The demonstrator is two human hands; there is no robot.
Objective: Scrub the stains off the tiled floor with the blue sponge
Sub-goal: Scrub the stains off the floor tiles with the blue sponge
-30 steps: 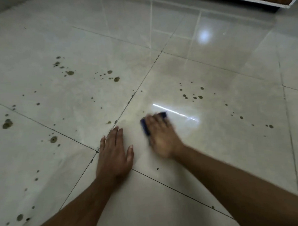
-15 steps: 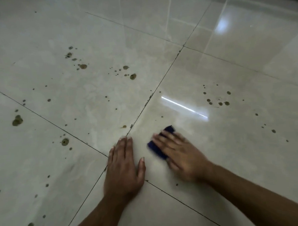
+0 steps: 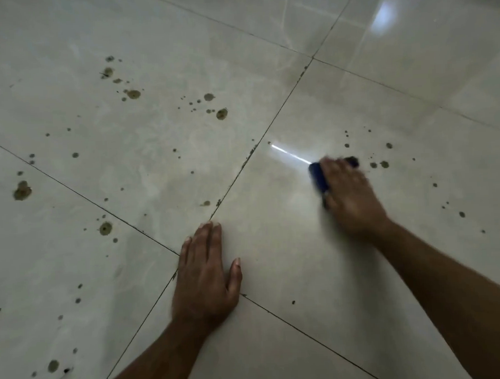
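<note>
The right hand (image 3: 351, 196), blurred, lies over a dark blue rectangular sponge (image 3: 318, 177) and presses it onto the glossy pale-grey tiled floor (image 3: 275, 274); the fingers cover most of the sponge, and the blur hides whether they curl round its edges or lie flat, so the grip itself cannot be told. The sponge sits at about two o'clock from the left hand (image 3: 205, 280), well apart from it. That left hand rests palm down, fingers straight and together, thumb spread, holding nothing, planted where two dark grout lines (image 3: 237, 178) cross. A small cluster of brownish-green stain spots (image 3: 383, 164) lies just beside the sponge at its three o'clock. More spots (image 3: 222, 114) scatter across the tile at eleven o'clock from the left hand, with larger blotches (image 3: 22, 190) towards nine o'clock. A thin bright streak of reflected light (image 3: 290, 155) touches the sponge's ten o'clock corner.
</note>
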